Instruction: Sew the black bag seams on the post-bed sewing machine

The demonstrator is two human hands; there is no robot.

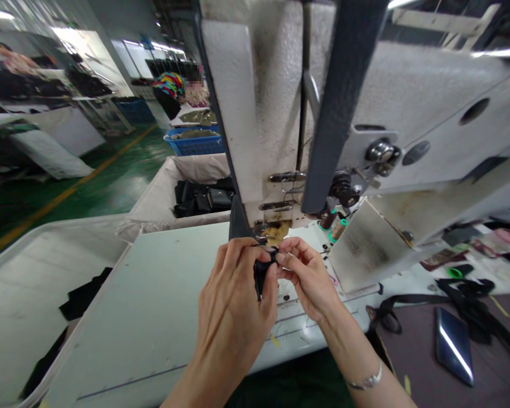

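Note:
A small black piece (261,273) is pinched between both hands, just in front of the needle area of a large grey sewing machine (272,102). My left hand (238,289) wraps its fingers and thumb round the piece from the left, hiding much of it. From the right, my right hand (306,275) grips the piece's edge between thumb and forefinger; a bracelet sits on that wrist. Close behind the fingertips is a yellowish part (276,231) under the machine head. The pale green work table (165,294) lies beneath the hands.
A cloth-lined bin (153,195) behind the table holds black pieces (204,198). Another white bin (8,294) is at the left. Thread spools (338,229) stand behind the right hand. A phone (454,345) and black straps lie at the right. People sit in the background.

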